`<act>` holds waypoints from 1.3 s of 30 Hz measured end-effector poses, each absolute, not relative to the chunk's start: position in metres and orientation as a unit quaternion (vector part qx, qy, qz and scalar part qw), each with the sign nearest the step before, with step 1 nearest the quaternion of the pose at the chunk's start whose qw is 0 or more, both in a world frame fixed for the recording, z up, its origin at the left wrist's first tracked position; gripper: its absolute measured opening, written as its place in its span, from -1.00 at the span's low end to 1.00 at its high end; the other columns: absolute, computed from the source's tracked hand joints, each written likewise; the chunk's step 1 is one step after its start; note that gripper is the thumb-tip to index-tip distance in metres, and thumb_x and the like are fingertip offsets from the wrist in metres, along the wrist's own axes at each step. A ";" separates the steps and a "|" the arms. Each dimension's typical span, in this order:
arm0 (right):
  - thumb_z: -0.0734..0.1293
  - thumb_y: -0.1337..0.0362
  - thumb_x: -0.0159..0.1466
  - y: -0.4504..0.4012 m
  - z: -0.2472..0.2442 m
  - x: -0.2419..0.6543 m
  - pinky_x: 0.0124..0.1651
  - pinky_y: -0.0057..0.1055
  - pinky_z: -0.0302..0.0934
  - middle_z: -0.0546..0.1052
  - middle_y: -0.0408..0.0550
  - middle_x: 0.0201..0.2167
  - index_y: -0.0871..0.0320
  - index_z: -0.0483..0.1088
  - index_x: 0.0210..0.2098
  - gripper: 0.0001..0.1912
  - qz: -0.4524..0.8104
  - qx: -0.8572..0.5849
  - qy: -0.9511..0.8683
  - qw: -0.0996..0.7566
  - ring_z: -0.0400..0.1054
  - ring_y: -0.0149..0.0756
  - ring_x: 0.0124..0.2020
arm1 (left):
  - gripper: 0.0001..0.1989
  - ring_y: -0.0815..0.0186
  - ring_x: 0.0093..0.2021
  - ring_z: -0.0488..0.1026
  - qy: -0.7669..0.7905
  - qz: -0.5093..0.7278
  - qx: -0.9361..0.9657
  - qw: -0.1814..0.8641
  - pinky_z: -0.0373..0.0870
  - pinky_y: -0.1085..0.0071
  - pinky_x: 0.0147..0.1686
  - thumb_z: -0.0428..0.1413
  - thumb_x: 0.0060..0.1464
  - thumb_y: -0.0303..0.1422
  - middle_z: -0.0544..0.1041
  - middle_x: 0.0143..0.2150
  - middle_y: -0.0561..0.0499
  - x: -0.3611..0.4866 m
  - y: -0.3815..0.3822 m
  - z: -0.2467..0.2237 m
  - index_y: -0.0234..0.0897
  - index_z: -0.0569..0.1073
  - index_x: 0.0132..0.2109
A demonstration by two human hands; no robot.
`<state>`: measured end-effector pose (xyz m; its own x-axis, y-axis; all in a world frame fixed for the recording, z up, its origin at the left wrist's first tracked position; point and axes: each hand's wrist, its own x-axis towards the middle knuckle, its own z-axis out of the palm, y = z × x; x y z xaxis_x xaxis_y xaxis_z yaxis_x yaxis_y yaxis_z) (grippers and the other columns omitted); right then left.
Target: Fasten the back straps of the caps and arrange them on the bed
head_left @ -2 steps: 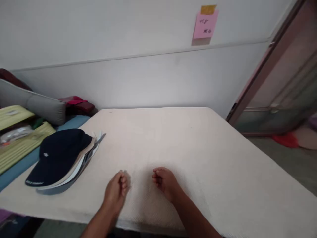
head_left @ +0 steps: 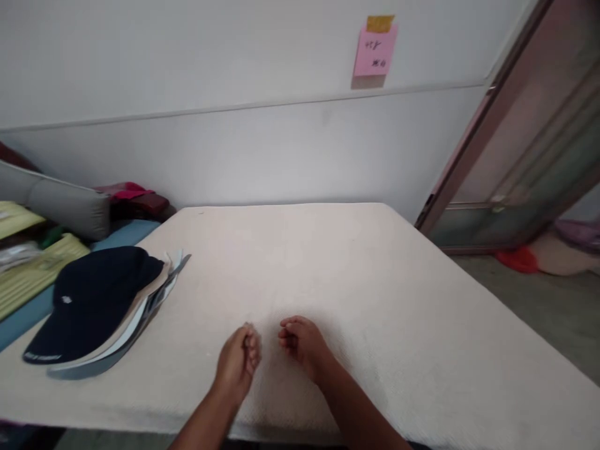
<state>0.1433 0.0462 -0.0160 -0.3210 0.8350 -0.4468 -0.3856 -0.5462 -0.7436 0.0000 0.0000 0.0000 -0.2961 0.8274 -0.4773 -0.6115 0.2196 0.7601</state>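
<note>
My left hand (head_left: 239,359) hangs just above the pale tabletop (head_left: 290,262), its fingers curled into a loose fist. Motion smears the fingertips slightly, and I see nothing in them. Facing it across a narrow gap, my right hand (head_left: 307,347) is also curled, thumb over the bent fingers, with nothing visible inside. To the left of both hands lies a stack of caps. A dark navy cap (head_left: 100,294) with a small white mark is on top, and the brims of beige, white and grey caps (head_left: 79,371) stick out below it. Neither hand touches the stack.
Behind the table rises a white wall (head_left: 225,159) with a pink note (head_left: 375,53) taped to it. A grey cushion (head_left: 70,203) and yellow ridged items (head_left: 44,269) crowd the left side. At the right stands a reddish door frame (head_left: 462,162), with a red item (head_left: 518,259) on the floor.
My left hand has moved right, closer to my right hand. The view has turned slightly right, so the caps and note sit further left.
</note>
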 end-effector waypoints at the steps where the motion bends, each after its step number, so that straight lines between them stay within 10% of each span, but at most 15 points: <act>1: 0.28 0.32 -0.01 0.046 -0.016 0.143 -0.54 -0.51 0.06 0.45 -0.10 -0.57 0.23 0.33 -0.38 -0.82 0.767 -0.426 -0.266 0.400 0.33 -0.42 -0.59 | -0.78 0.48 -0.69 0.15 0.517 0.603 0.123 0.595 0.07 0.55 -0.71 0.15 -0.02 -0.34 0.27 -0.67 0.13 0.016 0.002 -0.004 -0.30 0.32 -0.54; 10: 0.23 0.35 -0.03 0.033 -0.019 0.167 -0.54 -0.48 0.05 0.41 -0.16 -0.62 0.22 0.35 -0.43 -0.85 0.748 -0.437 -0.287 0.409 0.24 -0.46 -0.64 | -0.64 0.42 -0.65 0.19 0.583 0.507 0.399 0.494 0.13 0.50 -0.64 0.04 0.03 -0.11 0.30 -0.67 0.12 0.062 -0.006 -0.014 -0.28 0.33 -0.55; 39: 0.21 0.25 0.01 0.037 -0.016 0.240 -0.68 -0.48 -0.04 0.24 -0.21 -0.77 0.17 0.24 -0.66 -0.83 0.706 -0.411 -0.231 0.528 0.10 -0.46 -0.75 | -0.66 0.42 -0.68 0.13 0.521 0.498 0.330 0.609 0.07 0.46 -0.65 -0.02 0.04 -0.20 0.24 -0.71 0.12 0.163 0.030 -0.012 -0.25 0.28 -0.61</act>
